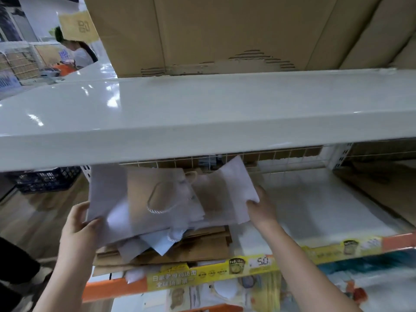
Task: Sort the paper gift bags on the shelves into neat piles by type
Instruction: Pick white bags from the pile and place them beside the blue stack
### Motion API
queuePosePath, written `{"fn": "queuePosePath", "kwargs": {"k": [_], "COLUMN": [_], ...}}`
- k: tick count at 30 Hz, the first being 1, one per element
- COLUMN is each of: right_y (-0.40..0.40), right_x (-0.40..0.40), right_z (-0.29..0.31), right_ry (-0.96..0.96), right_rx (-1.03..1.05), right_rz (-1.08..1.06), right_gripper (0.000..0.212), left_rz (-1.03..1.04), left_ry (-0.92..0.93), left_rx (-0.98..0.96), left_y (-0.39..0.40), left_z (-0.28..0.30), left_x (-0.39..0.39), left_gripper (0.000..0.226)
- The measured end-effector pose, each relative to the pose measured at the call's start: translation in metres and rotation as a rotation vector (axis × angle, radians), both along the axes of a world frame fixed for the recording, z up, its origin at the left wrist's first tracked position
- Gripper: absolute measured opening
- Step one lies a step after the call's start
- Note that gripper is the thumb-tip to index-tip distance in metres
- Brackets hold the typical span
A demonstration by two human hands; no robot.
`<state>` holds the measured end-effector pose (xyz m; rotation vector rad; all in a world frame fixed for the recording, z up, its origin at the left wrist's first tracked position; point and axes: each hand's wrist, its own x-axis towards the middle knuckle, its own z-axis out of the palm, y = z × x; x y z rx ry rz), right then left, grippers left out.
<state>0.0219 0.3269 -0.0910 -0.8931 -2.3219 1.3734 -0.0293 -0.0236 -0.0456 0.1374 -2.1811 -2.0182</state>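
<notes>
Left hand and right hand gripping opposite edges of mixed white and brown bags, lifted off brown pile on shelf, likely for sorting

Glossy painted metal shelf, matt paper bags, torn corrugated cardboard box

A small white price tag on the yellow printed strip along the front edge of the lower shelf reads "5.0" (blurred, but legible). The strip also carries Chinese characters, too smeared to read with certainty. The tan cardboard sheet at upper left bears mirrored characters resembling "品口".
</notes>
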Motion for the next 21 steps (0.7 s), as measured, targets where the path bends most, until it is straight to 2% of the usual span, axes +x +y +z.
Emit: {"fn": "queuePosePath", "kwargs": {"k": [5,8,17,21], "right_y": [0.021,0.031,0.079,0.112], "right_x": [0.041,0.065,0.124,0.156], "right_z": [-0.004,0.002,0.009,0.008], "right_ry": [0.233,0.337,0.364,0.376], "right_rx": [-0.207,-0.243,-0.238,-0.223], "right_rz": [-0.212,-0.268,-0.344,-0.35], "right_gripper": [0.034,0.036,0.032,0.038], "left_rz": [0.026,0.055,-0.04,-0.049], "left_ry": [0.002,-0.018,-0.023,0.011], "left_rx": [0.047,0.056,0.053,0.086], "left_y": [0.022,0.036,0.094,0.133], "left_z": [-0.003,-0.003,-0.005,-0.009], "left_x": [-0.002,0.0,0.02,0.043], "left_gripper": [0.032,0.028,0.03,0.034]}}
